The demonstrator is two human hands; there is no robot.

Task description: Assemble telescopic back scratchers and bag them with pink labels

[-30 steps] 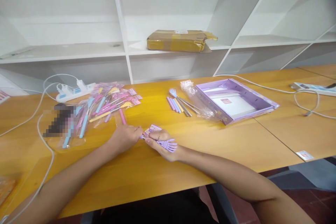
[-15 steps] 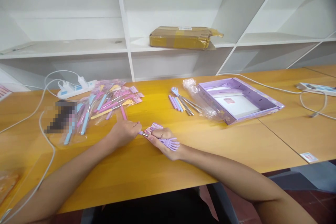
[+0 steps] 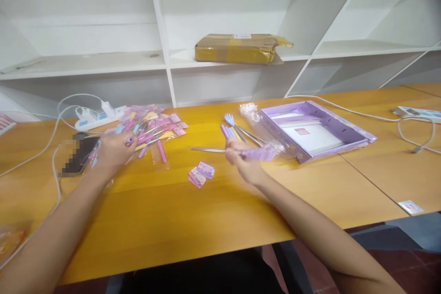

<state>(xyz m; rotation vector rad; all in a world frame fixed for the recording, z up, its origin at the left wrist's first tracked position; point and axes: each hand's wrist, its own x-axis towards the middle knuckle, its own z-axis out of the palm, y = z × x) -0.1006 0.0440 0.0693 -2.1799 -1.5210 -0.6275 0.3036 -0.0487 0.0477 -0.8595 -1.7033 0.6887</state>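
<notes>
My right hand (image 3: 246, 165) is closed round a back scratcher; its bare metal rod (image 3: 208, 149) points left and its purple claw-shaped head (image 3: 263, 152) is blurred by motion. A purple handle sleeve (image 3: 129, 140) pokes out of my closed left hand (image 3: 115, 152), above the edge of a pile of bagged back scratchers (image 3: 167, 124). Just beyond my right hand lie several loose handle sleeves (image 3: 227, 131) and a group of metal rods (image 3: 253, 136), with a blue claw head (image 3: 229, 119) at one end. Small pink printed cards (image 3: 201, 174) rest between my hands.
An open purple box (image 3: 351, 142) in clear wrap stands to the right. At the left are a power strip (image 3: 93, 121), white cables and a dark, partly pixelated object (image 3: 81, 154). A taped cardboard box (image 3: 234, 49) sits on the shelf behind.
The purple handle and the metal rod have come apart. My left hand has moved left with the handle, my right hand right and away with the scratcher, uncovering the cards.
</notes>
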